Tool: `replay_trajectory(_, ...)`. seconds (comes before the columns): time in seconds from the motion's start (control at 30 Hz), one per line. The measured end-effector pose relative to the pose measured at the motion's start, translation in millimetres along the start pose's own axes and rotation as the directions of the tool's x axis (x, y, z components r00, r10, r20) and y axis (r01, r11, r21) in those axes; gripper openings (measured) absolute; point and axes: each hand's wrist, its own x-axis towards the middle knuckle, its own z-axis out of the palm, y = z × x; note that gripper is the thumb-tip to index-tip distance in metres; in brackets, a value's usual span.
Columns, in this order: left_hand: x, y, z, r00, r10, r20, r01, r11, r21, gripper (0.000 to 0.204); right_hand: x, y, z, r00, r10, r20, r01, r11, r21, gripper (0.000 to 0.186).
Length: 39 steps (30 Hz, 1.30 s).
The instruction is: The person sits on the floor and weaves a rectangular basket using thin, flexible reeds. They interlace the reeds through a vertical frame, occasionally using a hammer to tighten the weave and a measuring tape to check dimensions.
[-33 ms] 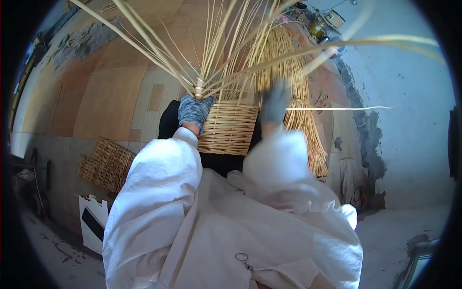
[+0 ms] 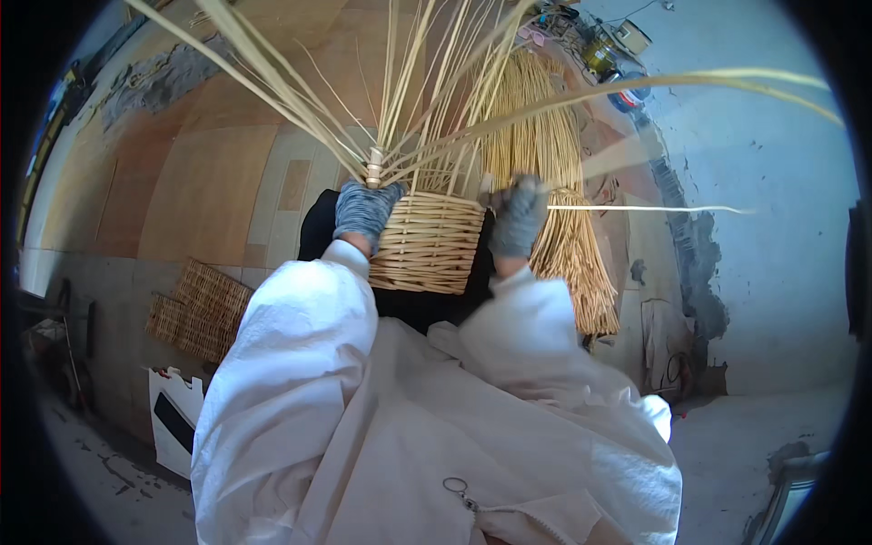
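Observation:
A half-woven wicker basket [image 2: 427,243] of pale rods rests between my arms, several long upright rods [image 2: 395,100] rising from its far side. My left hand [image 2: 366,216], in a grey knitted glove, is closed on the basket's far left corner, just below a corner post with a binding [image 2: 374,167]. At the far right corner is my right hand [image 2: 520,216], gloved alike, its fingers curled closed and slightly blurred. A thin wicker rod [image 2: 654,209] sticks out to the right from this hand; its other end is hidden.
A large tied bundle of wicker rods [image 2: 559,241] lies right of the basket. Woven panels [image 2: 207,311] lie on the floor at left, near a white board with a dark patch [image 2: 174,422]. Tins and small items [image 2: 604,54] stand by the pale wall [image 2: 763,300].
My right hand has come down slightly, toward the basket's right corner, and is less blurred. A blurred rod at the upper right has swung downward. My left hand stays at its corner.

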Motion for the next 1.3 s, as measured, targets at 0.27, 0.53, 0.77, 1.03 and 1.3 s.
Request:
replay_trajectory(0.27, -21.1, 21.1, 3.5, 0.956, 0.205, -0.211, -0.203, 0.979, 0.034, 0.056, -54.0, -53.9, 50.8, 0.998, -0.054, 0.022, 0.057, 0.981, -0.183, 0.015)
replay_trajectory(0.53, -74.0, 64.2, 33.3, 0.689, 0.654, 0.313, -0.699, 0.485, 0.526, 0.034, -32.4, -38.5, -56.0, 0.978, 0.117, -0.171, -0.053, 0.938, 0.343, 0.01)
replay_trajectory(0.77, -32.2, 65.0, 52.3, 0.919, 0.176, 0.351, -0.373, 0.673, 0.639, 0.045, 43.6, -88.2, 11.3, 0.972, 0.232, -0.047, -0.21, 0.753, -0.623, 0.015)
replay_trajectory(1.03, -36.7, 25.1, 71.9, 0.911, 0.387, 0.142, -0.364, 0.595, 0.717, 0.05, 100.6, -33.2, -56.7, 0.826, 0.257, 0.502, 0.158, 0.749, -0.643, 0.029)
replay_trajectory(1.3, -78.4, 42.4, 51.8, 0.839, 0.364, 0.405, -0.517, 0.299, 0.802, 0.081, 15.6, -6.4, -76.2, 0.887, 0.444, -0.127, -0.451, 0.775, -0.443, 0.024)
